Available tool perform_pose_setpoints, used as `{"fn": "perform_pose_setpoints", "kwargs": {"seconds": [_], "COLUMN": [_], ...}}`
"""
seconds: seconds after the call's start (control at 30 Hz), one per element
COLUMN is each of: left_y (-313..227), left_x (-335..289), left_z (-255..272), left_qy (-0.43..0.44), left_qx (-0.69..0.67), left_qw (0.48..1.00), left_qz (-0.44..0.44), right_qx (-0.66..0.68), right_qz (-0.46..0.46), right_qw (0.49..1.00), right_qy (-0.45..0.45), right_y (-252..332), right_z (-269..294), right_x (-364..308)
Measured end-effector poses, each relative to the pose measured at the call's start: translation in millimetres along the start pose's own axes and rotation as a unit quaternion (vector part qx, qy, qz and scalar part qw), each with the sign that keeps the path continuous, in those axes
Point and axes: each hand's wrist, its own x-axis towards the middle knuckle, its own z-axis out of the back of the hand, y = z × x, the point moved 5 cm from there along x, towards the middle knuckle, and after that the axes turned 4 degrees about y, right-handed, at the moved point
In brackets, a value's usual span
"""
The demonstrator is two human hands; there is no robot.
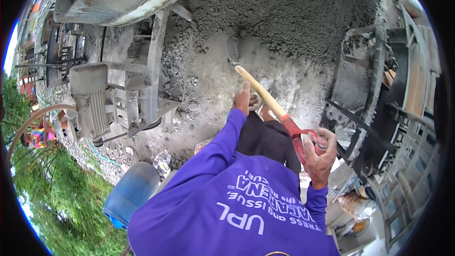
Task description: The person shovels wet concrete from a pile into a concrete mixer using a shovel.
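My right hand (320, 156) is wrapped round the red grip of a shovel, at the lower right. The shovel's pale wooden shaft (262, 92) slants up and left to a dark blade (232, 49), which lies at the edge of a grey gravelly heap (279, 14). My left hand (245, 100) is close beside the shaft, above my dark trousers. Its thumb or finger is stretched out and the others are loosely bent; I see no grip round the wood. Purple sleeves cover both forearms.
A metal trough (128, 0) juts in at upper left, above a dusty machine (90, 95) on a frame. Lower left stands a blue drum (132, 192). Metal frames (374, 76) line the right side. A person in colourful clothing (41, 136) is at far left.
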Motion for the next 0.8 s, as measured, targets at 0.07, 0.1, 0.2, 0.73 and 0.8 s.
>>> {"fn": "perform_pose_setpoints", "kwargs": {"seconds": [0.07,0.1,0.2,0.73,0.8], "left_y": [15.7,26.3,41.2,-66.3,-54.7], "left_x": [60.5,98.3,121.7,173.6,166.2], "left_z": [-9.7,-9.3,-29.1,65.2,61.9], "left_qy": [0.049,0.100,-0.016,-0.198,-0.204], "left_qx": [-0.079,-0.153,-0.065,0.083,0.077], "left_qw": [0.995,0.982,0.997,0.974,0.970], "left_qz": [-0.025,-0.054,-0.044,-0.073,-0.106], "right_qx": [0.003,0.038,0.048,0.242,0.203], "right_qz": [0.027,-0.018,-0.072,-0.294,-0.278], "right_qw": [1.000,0.999,0.996,0.924,0.939], "right_qy": [0.007,0.029,0.016,0.006,0.008], "right_y": [6.9,10.6,-16.3,-16.4,-14.0], "right_z": [2.2,1.4,19.4,-91.3,-74.9], "right_x": [10.8,18.2,35.3,122.8,112.1]}}
